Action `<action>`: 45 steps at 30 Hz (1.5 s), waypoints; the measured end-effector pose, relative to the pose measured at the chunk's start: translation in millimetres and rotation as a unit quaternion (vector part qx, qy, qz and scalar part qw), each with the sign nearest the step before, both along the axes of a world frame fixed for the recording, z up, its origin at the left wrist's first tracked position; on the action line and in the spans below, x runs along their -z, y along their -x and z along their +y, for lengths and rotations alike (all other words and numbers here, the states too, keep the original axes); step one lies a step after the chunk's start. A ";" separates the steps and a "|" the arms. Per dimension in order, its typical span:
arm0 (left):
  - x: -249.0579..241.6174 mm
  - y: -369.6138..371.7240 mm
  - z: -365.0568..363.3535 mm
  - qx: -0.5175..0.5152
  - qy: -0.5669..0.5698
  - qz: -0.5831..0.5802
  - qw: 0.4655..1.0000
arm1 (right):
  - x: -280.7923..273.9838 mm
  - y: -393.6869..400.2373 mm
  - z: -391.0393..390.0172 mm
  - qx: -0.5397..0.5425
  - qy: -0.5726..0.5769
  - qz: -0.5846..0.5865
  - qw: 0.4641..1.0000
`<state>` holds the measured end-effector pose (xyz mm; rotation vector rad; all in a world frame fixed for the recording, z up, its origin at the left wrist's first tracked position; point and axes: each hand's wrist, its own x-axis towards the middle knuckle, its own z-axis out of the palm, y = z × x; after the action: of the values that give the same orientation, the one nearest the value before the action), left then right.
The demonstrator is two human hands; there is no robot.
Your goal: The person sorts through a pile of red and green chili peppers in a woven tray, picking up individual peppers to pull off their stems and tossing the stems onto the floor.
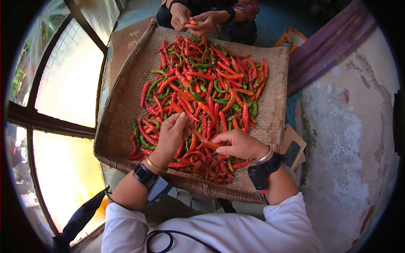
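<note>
Between my hands, above the pile, is an orange-red chili pepper [207, 143]. My right hand [241, 144] grips its thick lower end between thumb and fingers. My left hand [172, 134] is closed in a pinch at the pepper's thin upper end; its fingertips partly hide that end. Below both hands spreads a heap of chili peppers [198, 80], mostly red, with some green and orange ones mixed in. They lie in a large square woven basket tray [272, 101] with a raised rim.
Across the tray, another person's hands [196, 22] hold a small red pepper. A window [63, 80] stands at the left. On the right are a rough wall [341, 139], purple cloth [329, 42] and a phone [291, 152] on cardboard beside the tray.
</note>
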<state>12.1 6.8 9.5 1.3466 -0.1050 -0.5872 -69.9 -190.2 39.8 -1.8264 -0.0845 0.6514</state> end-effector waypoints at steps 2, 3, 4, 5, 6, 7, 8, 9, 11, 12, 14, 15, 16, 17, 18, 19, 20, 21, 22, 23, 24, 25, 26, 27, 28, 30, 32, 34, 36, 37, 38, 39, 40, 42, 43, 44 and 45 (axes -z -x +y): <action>0.8 -4.2 2.6 0.002 0.000 0.000 1.000 | -2.1 -0.2 -12.9 -0.011 -0.004 0.028 1.000; 2.1 -5.9 2.8 -0.003 0.005 0.003 1.000 | -2.5 -1.3 -18.9 0.014 0.021 0.035 0.999; 3.0 -6.5 2.9 -0.008 0.011 0.006 1.000 | -3.8 -3.9 -23.4 0.039 0.047 0.042 0.997; 3.3 -5.9 2.6 -0.009 0.013 0.007 1.000 | -6.2 -9.2 -26.8 0.061 0.044 0.056 0.996; 3.5 -5.0 1.9 -0.003 0.016 0.009 1.000 | -5.9 -15.3 -24.8 0.061 0.046 0.057 0.995; 4.1 -3.8 1.3 0.002 0.018 0.011 1.000 | -2.8 -22.2 -19.3 0.198 -0.136 -0.031 0.970; 4.8 -2.2 0.8 0.001 0.018 0.013 1.000 | 1.1 -27.2 -17.5 0.325 -0.309 -0.116 0.886; 5.7 -1.0 0.1 0.007 0.023 0.008 1.000 | 6.7 -31.4 -22.1 0.325 -0.309 -0.114 0.887; 6.6 0.3 -0.5 0.014 0.028 0.004 1.000 | 24.3 -36.8 -35.9 0.396 -0.207 -0.193 0.874; 6.7 1.1 -0.7 0.019 0.028 0.008 0.999 | 37.1 -35.3 -44.1 0.397 -0.205 -0.192 0.874; 5.7 2.7 -1.7 0.025 0.030 0.014 0.999 | 57.1 -31.4 -58.4 0.340 0.086 -0.120 0.929; 4.1 3.2 -2.4 0.037 0.022 0.020 0.999 | 51.2 -28.9 -53.3 0.321 0.236 -0.166 0.902; 3.8 3.7 -3.3 0.049 0.013 0.025 0.998 | 54.2 -29.0 -51.9 0.320 0.238 -0.165 0.902; 4.7 4.2 -4.2 0.049 0.015 0.026 0.998 | 59.6 -29.4 -51.3 0.303 0.319 -0.173 0.881; 5.8 4.8 -4.8 0.059 0.005 0.020 0.998 | 60.0 -29.9 -48.4 0.284 0.397 -0.180 0.854; 6.8 5.1 -5.3 0.069 -0.005 0.013 0.998 | 57.0 -29.0 -46.9 0.263 0.435 -0.166 0.845; 8.2 6.1 -5.3 0.069 -0.005 0.015 0.997 | 55.6 -27.8 -46.2 0.262 0.436 -0.164 0.846; 9.7 7.0 -5.5 0.075 0.000 0.022 0.997 | 54.7 -27.3 -45.8 0.248 0.456 -0.159 0.839; 10.8 7.8 -5.8 0.080 0.006 0.028 0.996 | 54.7 -27.1 -45.8 0.235 0.477 -0.154 0.833; 10.5 8.8 -6.2 0.079 0.007 0.029 0.996 | 56.1 -27.8 -47.8 0.233 0.478 -0.153 0.833; 9.1 9.9 -6.7 0.092 -0.008 0.029 0.995 | 57.0 -29.2 -50.4 0.239 0.461 -0.138 0.844; 8.9 10.9 -6.9 0.105 -0.022 0.029 0.994 | 57.6 -29.7 -51.7 0.245 0.443 -0.123 0.854; 10.7 11.5 -6.7 0.104 -0.021 0.032 0.994 | 57.3 -28.2 -52.5 0.243 0.444 -0.121 0.854; 12.7 11.6 -6.2 0.126 -0.022 0.022 0.992 | 49.0 -27.3 -50.3 0.288 0.302 -0.127 0.900; 13.8 11.7 -4.9 0.146 -0.023 0.011 0.989 | 36.1 -27.7 -45.1 0.326 0.151 -0.129 0.924; 12.2 14.3 -6.0 0.156 -0.016 0.008 0.988 | 15.1 -21.6 -28.1 0.361 -0.056 -0.061 0.929; 9.2 18.3 -7.8 0.170 -0.009 0.006 0.985 | 10.0 -15.0 -16.5 0.370 -0.267 0.003 0.890; 5.6 22.8 -9.6 0.218 -0.001 -0.042 0.975 | 13.2 -8.1 -7.0 0.350 -0.278 0.018 0.894; 7.7 23.8 -9.7 0.251 -0.012 -0.028 0.968 | 21.4 -4.2 3.1 0.360 -0.312 0.049 0.878; 5.2 25.6 -10.7 0.257 0.007 0.001 0.966 | 25.0 -3.3 6.7 0.364 -0.317 0.052 0.874; 3.9 26.9 -11.4 0.264 0.026 0.029 0.964 | 25.6 -3.1 10.0 0.366 -0.317 0.053 0.873; 5.0 26.4 -11.3 0.265 0.025 0.031 0.963 | 24.8 -3.1 13.4 0.380 -0.328 0.051 0.864; 7.0 24.7 -10.8 0.280 -0.013 0.015 0.960 | 24.4 -3.0 14.8 0.393 -0.338 0.050 0.854; 11.9 24.2 -10.0 0.295 -0.052 -0.001 0.954 | 25.5 -2.2 13.5 0.382 -0.343 0.053 0.857; 14.9 24.4 -9.7 0.283 -0.036 0.006 0.959 | 25.8 -2.2 12.5 0.371 -0.347 0.055 0.860; 16.4 24.9 -9.3 0.270 -0.020 0.012 0.963 | 25.8 -1.9 9.7 0.371 -0.347 0.056 0.860; 14.9 24.8 -9.0 0.270 -0.021 0.013 0.963 | 25.4 -1.5 5.4 0.350 -0.354 0.066 0.865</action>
<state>-12.7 -2.2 -5.3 1.3516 -0.4511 -1.0694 -68.4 -184.8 14.4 -0.9774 0.3779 0.1689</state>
